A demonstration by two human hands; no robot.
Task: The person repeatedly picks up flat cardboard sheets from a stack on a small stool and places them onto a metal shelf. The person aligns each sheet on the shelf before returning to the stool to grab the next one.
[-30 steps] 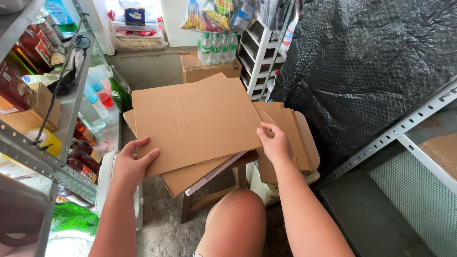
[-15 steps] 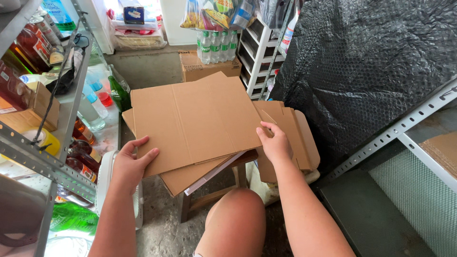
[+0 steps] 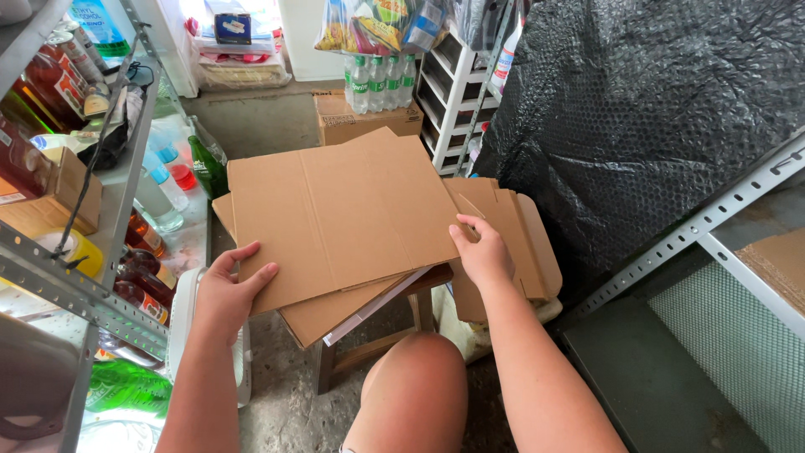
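Knee [image 3: 411, 386]: bare, lowest in frame, below the stool; floor under it is rough grey concrete.
L hand [image 3: 225, 292]: at the near-left corner of the top sheet [image 3: 344, 214]; thumb on top, fingers curled under the edge, pinching the card.
R hand [image 3: 485, 252]: at the sheet's right edge, fingers half-curled, tips touching card where it meets the die-cut blank [image 3: 511, 243]; can't tell if it grips or just presses.
Top sheet: flat brown corrugated card, unfolded, w/ straight score lines running near to far; matte, clean-cut edges. Lies skewed on a stack [image 3: 327, 315] of similar sheets.
Stack: rests on a small dark wooden stool [image 3: 377, 344] serving as bench; a pale strip shows under the lowest sheet.
Die-cut blank: same brown card, rounded corners, slit tabs, just right of the sheet and partly under it.
Handling (judgement): thin card bends easily, so keep both hands at opposite edges, lift level, fold only along scores; skewed pile could slide off the narrow stool.
Rack [image 3: 75, 285]: left, grey slotted metal, bottles and jars on it.
Cover [image 3: 637, 126]: right, black bubble wrap, dimpled and glossy, over something bulky.
Box [image 3: 360, 122]: closed carton beyond the sheet, a pack of clear green-capped bottles [image 3: 377, 80] on it.
Drawers [image 3: 453, 92]: white plastic unit, far right of the box.
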